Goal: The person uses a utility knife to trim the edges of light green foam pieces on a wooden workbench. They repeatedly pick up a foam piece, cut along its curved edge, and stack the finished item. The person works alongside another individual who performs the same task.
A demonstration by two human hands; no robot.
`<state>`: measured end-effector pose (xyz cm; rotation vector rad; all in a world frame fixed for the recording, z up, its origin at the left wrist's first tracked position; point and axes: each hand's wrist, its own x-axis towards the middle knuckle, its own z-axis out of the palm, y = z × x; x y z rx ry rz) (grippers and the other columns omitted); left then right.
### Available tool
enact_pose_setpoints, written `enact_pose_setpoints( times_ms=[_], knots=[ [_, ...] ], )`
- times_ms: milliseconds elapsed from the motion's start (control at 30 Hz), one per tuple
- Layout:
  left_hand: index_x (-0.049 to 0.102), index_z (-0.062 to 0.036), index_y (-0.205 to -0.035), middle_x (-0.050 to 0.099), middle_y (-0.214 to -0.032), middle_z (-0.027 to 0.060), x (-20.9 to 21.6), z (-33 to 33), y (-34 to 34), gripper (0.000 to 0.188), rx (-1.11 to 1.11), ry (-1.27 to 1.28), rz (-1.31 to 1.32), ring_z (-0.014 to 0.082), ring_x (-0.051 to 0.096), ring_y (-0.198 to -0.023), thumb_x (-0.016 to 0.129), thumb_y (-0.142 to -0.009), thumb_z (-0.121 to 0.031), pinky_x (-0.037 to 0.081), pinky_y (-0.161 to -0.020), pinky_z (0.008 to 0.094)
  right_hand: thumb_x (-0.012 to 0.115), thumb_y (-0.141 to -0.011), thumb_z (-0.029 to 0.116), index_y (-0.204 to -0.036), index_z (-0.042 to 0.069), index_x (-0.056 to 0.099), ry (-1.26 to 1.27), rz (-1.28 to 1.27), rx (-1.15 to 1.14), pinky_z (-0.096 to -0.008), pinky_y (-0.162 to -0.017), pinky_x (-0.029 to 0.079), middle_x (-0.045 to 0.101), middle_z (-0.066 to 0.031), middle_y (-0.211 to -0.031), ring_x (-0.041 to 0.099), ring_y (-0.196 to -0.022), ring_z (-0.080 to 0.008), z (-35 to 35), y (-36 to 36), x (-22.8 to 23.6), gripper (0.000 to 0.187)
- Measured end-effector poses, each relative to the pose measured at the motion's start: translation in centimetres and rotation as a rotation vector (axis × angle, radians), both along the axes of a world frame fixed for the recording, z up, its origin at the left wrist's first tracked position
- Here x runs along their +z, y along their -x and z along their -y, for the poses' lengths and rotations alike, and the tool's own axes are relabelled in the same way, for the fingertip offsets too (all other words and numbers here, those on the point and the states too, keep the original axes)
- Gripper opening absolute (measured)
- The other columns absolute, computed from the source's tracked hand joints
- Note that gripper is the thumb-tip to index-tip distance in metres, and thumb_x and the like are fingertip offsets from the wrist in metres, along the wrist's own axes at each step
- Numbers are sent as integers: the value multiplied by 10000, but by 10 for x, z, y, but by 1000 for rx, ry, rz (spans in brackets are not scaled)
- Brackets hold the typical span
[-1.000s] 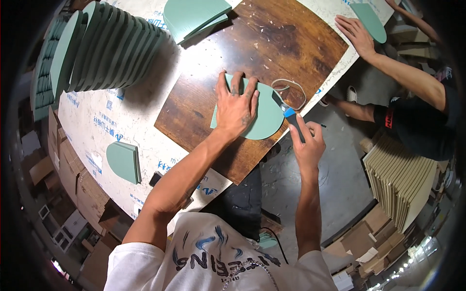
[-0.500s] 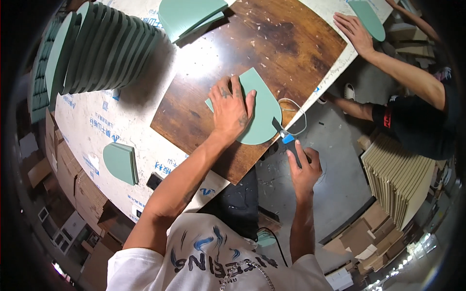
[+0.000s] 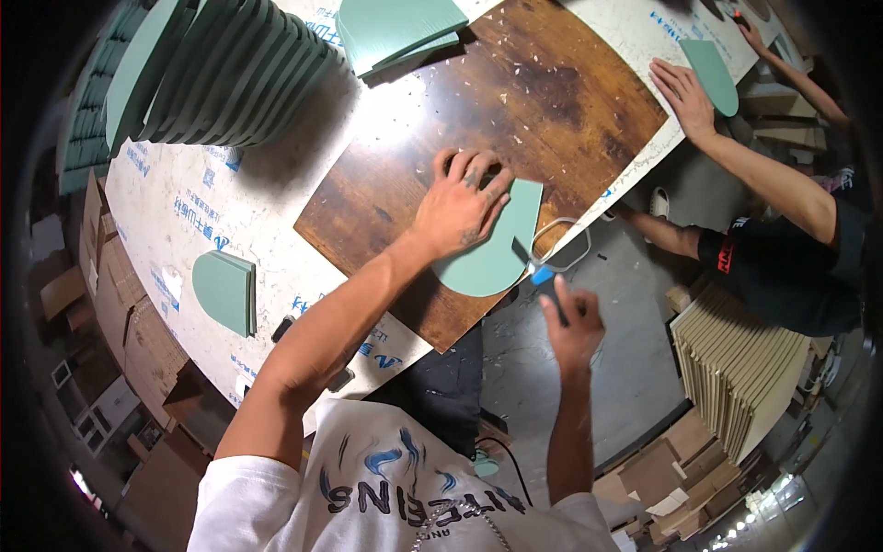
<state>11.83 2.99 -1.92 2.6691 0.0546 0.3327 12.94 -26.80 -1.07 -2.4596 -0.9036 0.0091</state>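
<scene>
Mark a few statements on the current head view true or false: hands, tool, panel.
1. The left hand is on a green panel. True.
2. The right hand is empty. False: the right hand holds a blue-and-dark tool.
3. The green panel lies on a brown board. True.
4. The green panel's end nearest the wearer is cut square. False: that end is rounded.
5. A co-worker's hand touches the tool. False: that hand is well apart from it, on the white tabletop.
</scene>
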Motion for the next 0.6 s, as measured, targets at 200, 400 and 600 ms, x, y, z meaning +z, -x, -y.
enact_pose_setpoints(
  times_ms=[200, 400, 600],
  knots=[
    [572, -98, -1272, 477, -1253, 207, -8, 29, 17, 324, 426, 0, -61, 422, 414, -1238, 623, -967, -193, 295, -1068, 611, 898, -733, 186, -1171, 173, 747, 2, 31, -88, -333, -612, 499, 562, -45, -898, 570, -731, -215, -8, 15, 6, 464],
    [516, -74, -1308, 453, -1291, 223, -12, 25, 21, 370, 361, 48, -53, 434, 410, -1256, 611, -964, -171, 321, -1059, 595, 865, -780, 246, -1180, 184, 745, -3, 66, -80, -341, -621, 505, 543, -40, -893, 580, -711, -215, -33, -17, 1, 423],
    [545, -56, -1311, 485, -1259, 229, -16, 28, 17, 361, 385, 0, -20, 421, 449, -1203, 604, -973, -168, 366, -1039, 575, 816, -842, 254, -1153, 146, 766, -98, 37, -208, -367, -620, 496, 558, -54, -862, 583, -691, -219, -76, -66, -3, 333]
  ],
)
